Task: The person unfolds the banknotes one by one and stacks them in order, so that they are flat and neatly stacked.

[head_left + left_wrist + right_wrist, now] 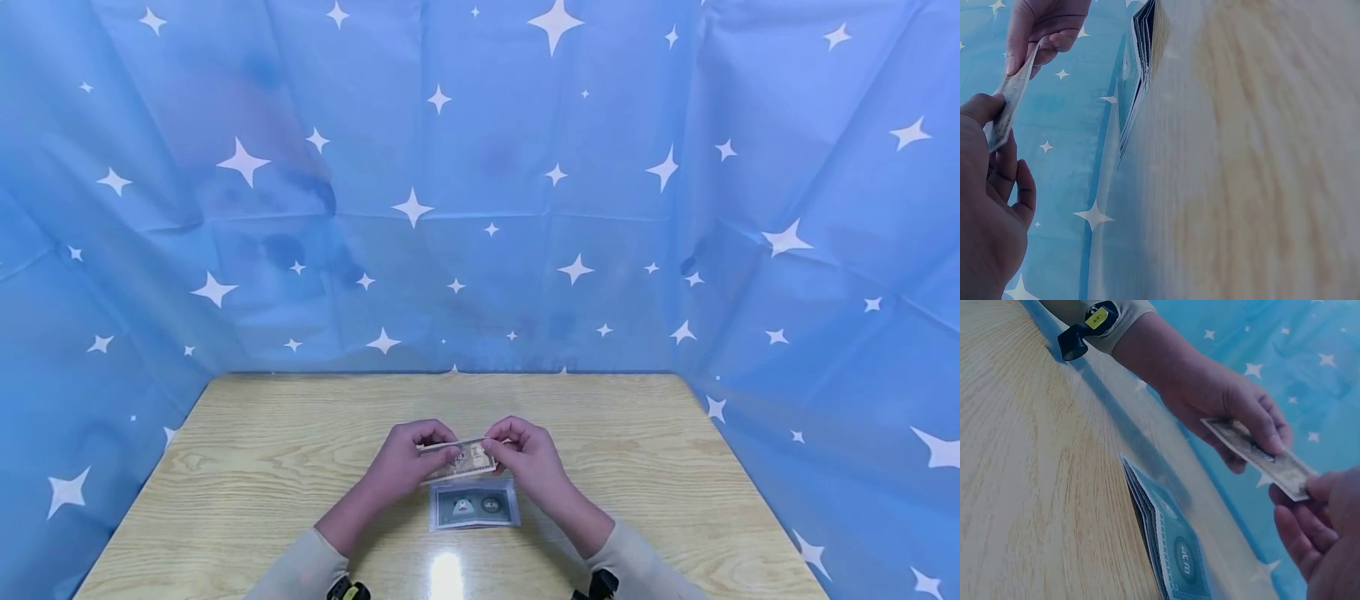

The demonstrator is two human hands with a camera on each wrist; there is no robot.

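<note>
My left hand (401, 460) and my right hand (534, 460) hold a brownish play banknote (474, 457) between them, tilted above the table. The left thumb lies on top of the left part of the note, with fingers beneath. At its other end, my right thumb and fingers pinch the note, as the right wrist view shows on the right hand (1338, 534). Nearer the body, just below the held note, lies a stack of green play banknotes (475, 518). Its edges fan out in several layers in the left wrist view, and the top note (1175, 534) bears a round emblem.
A light wood-grain table (300, 417) spreads beneath both hands. Behind it and along its sides hangs a blue cloth (480, 183) with white stars. Each sleeve end carries a small black device (1072, 342). Light glares on the table's near part.
</note>
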